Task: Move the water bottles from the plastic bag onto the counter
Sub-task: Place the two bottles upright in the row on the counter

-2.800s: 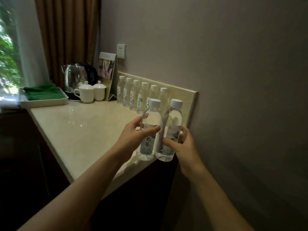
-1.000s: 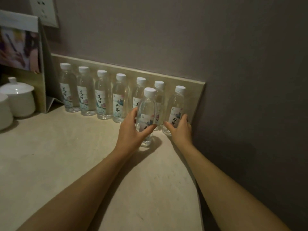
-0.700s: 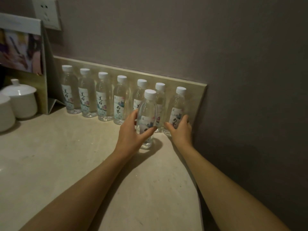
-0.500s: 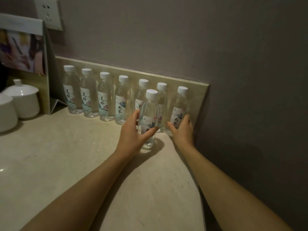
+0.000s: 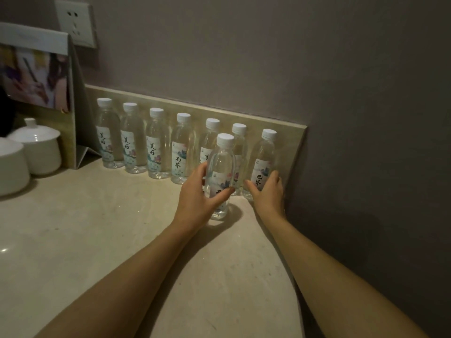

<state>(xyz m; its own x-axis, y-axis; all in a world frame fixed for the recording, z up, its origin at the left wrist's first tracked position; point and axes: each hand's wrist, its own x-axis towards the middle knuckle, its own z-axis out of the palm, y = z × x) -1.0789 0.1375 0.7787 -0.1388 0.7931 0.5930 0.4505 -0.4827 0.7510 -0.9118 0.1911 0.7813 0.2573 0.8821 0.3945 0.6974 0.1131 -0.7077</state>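
Fingers of left hand (image 5: 195,203) wrapped round front bottle (image 5: 220,176), right hand (image 5: 268,193) gripping end bottle (image 5: 263,162) on counter (image 5: 97,228).

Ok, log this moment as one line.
left hand grips front bottle | right hand holds end bottle | both upright on counter

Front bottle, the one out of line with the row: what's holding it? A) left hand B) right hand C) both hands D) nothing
A: the left hand wraps around the front bottle, while the right hand is on the end bottle of the row.
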